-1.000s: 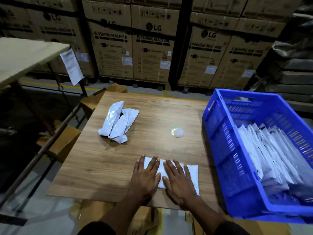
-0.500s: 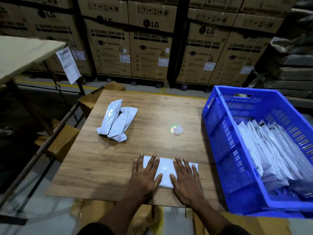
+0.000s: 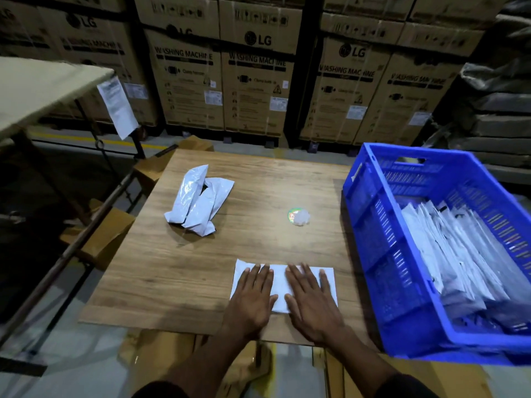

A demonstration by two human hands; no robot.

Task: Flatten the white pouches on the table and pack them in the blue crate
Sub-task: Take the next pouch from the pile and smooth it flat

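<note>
A: Quick pass. Your left hand (image 3: 253,297) and right hand (image 3: 311,300) both lie flat, fingers straight, palms pressing on one white pouch (image 3: 280,285) at the near edge of the wooden table (image 3: 258,196). Neither hand grasps anything.

B: Pouch state?

A: Flat, spread sideways under your palms; its corners stick out left and right of your hands.

B: Other pouches?

A: A crumpled pile of white pouches (image 3: 199,201) sits on the far left part of the table, well apart from your hands. How many are in it I cannot tell.

B: Crate?

A: The blue crate (image 3: 373,225) stands just beside the table's right edge. You have a row of flat pouches (image 3: 448,254) leaning inside it.

B: Anything else?

A: A small round sticker (image 3: 297,216) on the table between pile and crate. Cardboard boxes (image 3: 258,81) stacked behind.
</note>
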